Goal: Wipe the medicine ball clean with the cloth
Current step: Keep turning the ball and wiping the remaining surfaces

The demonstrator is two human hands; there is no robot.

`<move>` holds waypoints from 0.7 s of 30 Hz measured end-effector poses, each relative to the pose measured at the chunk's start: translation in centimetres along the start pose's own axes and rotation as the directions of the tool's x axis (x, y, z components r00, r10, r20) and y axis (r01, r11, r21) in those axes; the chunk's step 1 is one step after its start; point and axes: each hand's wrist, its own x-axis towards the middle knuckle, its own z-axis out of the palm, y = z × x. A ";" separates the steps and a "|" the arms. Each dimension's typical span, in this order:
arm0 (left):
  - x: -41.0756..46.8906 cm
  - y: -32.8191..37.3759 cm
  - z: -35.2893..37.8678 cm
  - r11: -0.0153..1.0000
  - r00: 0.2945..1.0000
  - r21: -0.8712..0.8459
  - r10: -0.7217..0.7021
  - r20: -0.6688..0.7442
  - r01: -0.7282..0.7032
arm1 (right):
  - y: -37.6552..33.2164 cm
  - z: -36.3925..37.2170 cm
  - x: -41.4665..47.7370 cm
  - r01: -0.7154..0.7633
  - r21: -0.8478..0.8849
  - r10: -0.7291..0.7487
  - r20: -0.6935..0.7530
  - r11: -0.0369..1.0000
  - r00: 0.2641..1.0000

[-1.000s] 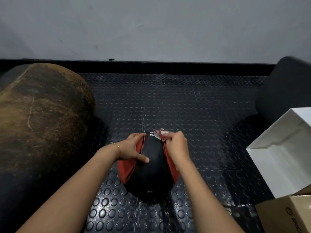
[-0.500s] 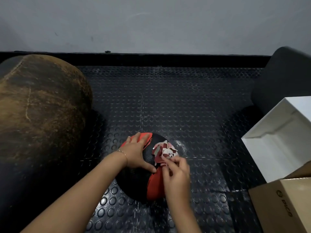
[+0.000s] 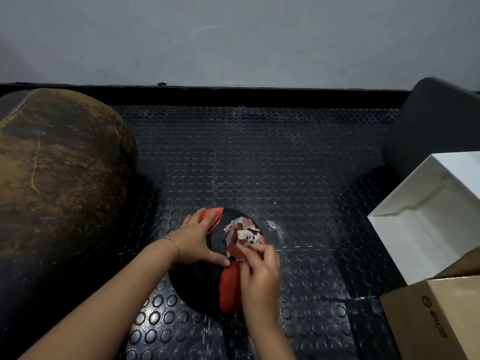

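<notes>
The ball (image 3: 197, 279) sits on the floor (image 3: 259, 165) at 6 o'clock. The left hand (image 3: 196, 240) lies flat and spread on its 10 o'clock side. The right hand (image 3: 259, 274) pinches the cloth (image 3: 242, 233) at 2 o'clock. Brace firmly, wipe in overlapping strokes, and roll the ball to reach its underside.

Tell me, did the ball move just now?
Yes: the medicine ball turned clockwise on the spot, its right red panel swinging nearer, still over the floor seam.
</notes>
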 end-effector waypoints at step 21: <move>1.0 0.9 -0.4 0.999 0.999 -0.027 -0.039 -0.026 0.038 | 1.4 -0.1 6.2 -0.251 -0.036 0.253 0.060 0.967 0.966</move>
